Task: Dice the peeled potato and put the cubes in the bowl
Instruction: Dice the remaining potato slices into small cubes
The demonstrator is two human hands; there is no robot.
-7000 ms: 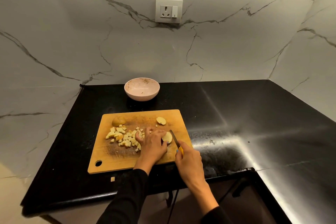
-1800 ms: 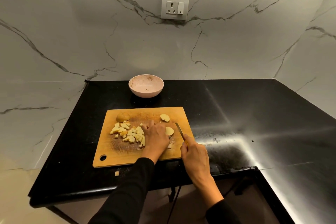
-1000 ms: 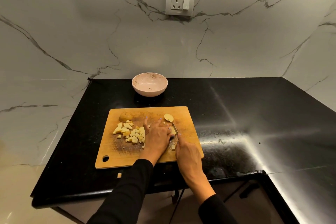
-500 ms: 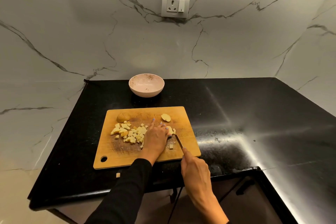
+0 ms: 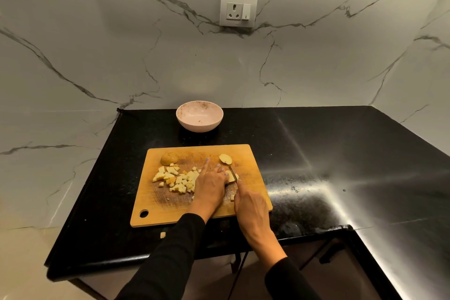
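Note:
A wooden cutting board (image 5: 155,204) lies on the black counter. A pile of pale potato cubes (image 5: 174,179) sits on its left half. My left hand (image 5: 210,184) presses down on a potato piece (image 5: 231,176), with the index finger stretched forward. My right hand (image 5: 250,204) grips a small knife (image 5: 233,171) whose blade is against that piece. A potato end (image 5: 169,158) and a slice (image 5: 225,159) lie near the board's far edge. The pink bowl (image 5: 199,116) stands empty behind the board.
One stray cube (image 5: 163,234) lies on the counter (image 5: 328,153) in front of the board, near the counter's front edge. Marble walls close the back and both sides, with a wall socket (image 5: 238,10) above the bowl.
The knife has moved forward from the board's front right to the potato piece under my left hand. My left hand stayed on that piece throughout.

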